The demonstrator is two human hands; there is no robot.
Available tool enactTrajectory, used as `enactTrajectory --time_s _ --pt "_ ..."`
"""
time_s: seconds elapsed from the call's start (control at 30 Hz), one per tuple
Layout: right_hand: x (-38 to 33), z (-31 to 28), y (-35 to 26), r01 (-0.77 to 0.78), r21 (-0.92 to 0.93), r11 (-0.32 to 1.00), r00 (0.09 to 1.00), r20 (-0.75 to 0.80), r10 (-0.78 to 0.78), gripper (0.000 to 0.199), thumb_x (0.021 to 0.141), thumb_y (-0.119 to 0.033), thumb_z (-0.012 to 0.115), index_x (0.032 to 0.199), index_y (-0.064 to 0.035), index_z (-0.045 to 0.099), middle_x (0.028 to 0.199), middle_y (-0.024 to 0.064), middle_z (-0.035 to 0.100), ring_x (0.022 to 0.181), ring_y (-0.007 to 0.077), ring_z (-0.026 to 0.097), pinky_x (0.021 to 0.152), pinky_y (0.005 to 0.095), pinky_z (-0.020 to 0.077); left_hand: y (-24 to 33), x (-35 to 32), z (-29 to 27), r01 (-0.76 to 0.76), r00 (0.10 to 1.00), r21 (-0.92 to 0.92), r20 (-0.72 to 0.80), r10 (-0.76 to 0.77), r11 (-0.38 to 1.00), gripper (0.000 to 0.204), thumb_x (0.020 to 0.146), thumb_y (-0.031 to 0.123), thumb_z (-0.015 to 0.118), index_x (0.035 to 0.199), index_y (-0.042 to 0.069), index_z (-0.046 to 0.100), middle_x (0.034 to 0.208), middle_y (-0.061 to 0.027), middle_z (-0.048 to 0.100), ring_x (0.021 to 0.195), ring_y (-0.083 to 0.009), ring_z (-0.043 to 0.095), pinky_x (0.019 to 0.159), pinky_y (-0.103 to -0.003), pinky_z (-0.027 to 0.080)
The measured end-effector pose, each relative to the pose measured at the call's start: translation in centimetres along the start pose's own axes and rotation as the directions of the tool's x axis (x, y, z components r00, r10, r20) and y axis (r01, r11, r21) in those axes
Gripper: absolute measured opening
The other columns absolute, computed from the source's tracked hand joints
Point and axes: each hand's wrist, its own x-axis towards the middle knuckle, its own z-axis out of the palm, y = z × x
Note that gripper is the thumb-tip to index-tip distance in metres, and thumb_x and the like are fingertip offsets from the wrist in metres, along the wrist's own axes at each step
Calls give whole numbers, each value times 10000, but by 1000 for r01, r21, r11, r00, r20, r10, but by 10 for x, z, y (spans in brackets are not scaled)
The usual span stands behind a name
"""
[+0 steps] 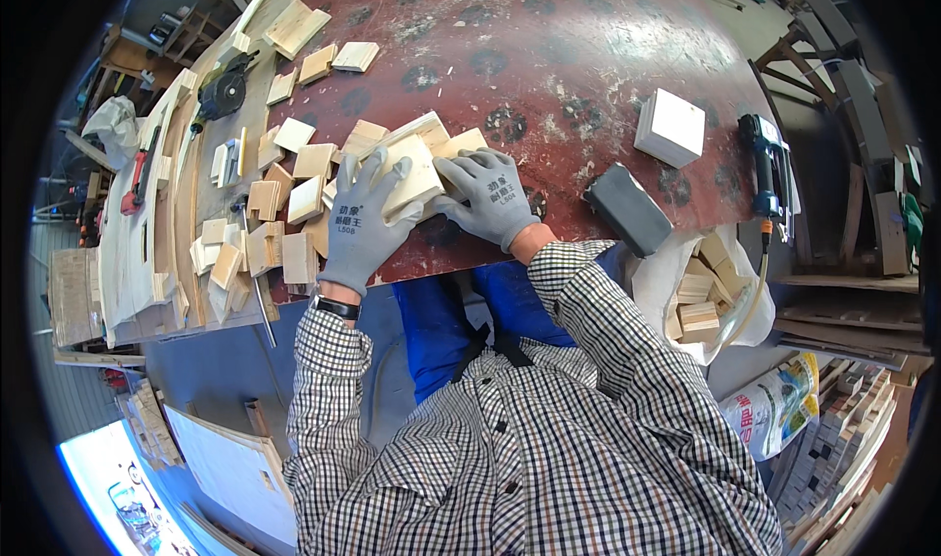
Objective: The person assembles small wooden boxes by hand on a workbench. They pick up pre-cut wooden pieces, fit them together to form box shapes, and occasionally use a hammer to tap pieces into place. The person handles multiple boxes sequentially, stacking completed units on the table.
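A pale wooden block (410, 176) is between my two grey-gloved hands, near the front edge of the red worktable. My left hand (365, 221) grips it from the left, fingers along its far side and thumb at the near edge. From the right, my right hand (487, 195) presses its bent fingertips against the block's side; the thumb lies low, close to the left thumb. Just beyond, more wooden pieces (465, 144) lie partly under and behind the block. Loose wooden blocks (312, 161) crowd the table left of my left hand.
To the right sit a stack of white-topped square pieces (670, 127), a dark grey block (628, 209) and an air nail gun (767, 169) with a hose. Below the table edge hangs a white sack (655, 291) of wood offcuts. A black tool (223, 91) rests on boards at left.
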Motion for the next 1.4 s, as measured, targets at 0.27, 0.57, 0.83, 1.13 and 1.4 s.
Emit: enactTrajectory --time_s 0.27,0.57,0.83,1.13,1.4 --pt "3 4 -2 68 -47 997 998 -7 -68 572 931 -434 719 1415 -140 637 1282 100 705 1243 341 594 1094 516 382 -28 17 -1 -5 1000 -147 25 9 989 641 801 607 818 1308 222 741 1648 -191 406 1482 -508 354 1250 -576 284" --pt "0 8 3 76 -55 996 996 46 -74 579 933 -409 705 1419 -104 625 1300 113 674 1245 362 568 1081 520 380 -21 13 -7 26 995 -170 95 -10 985 628 830 579 798 1331 206 731 1595 -224 446 1420 -476 438 1228 -545 323" --pt "-1 8 3 95 -64 993 995 50 -92 498 981 -342 633 1401 -74 629 1278 138 682 1218 372 585 1064 518 395 -19 11 3 36 998 -166 56 -27 986 663 829 654 762 1313 202 740 1598 -234 440 1424 -475 433 1224 -568 309" --pt "2 10 6 67 -32 997 997 49 -65 643 993 -421 613 1538 -94 515 1289 161 682 1209 386 573 1073 532 385 -26 10 3 24 1000 -204 7 -23 979 605 844 539 803 1343 205 733 1633 -161 433 1467 -462 402 1239 -530 330" --pt "-1 0 0 6 -47 999 996 91 -2 659 1005 -447 612 1582 -161 475 1334 130 656 1265 386 562 1117 533 361 -15 4 4 -10 997 -85 69 16 996 639 913 432 772 1487 213 593 1674 -17 412 1572 -413 268 1287 -562 258"
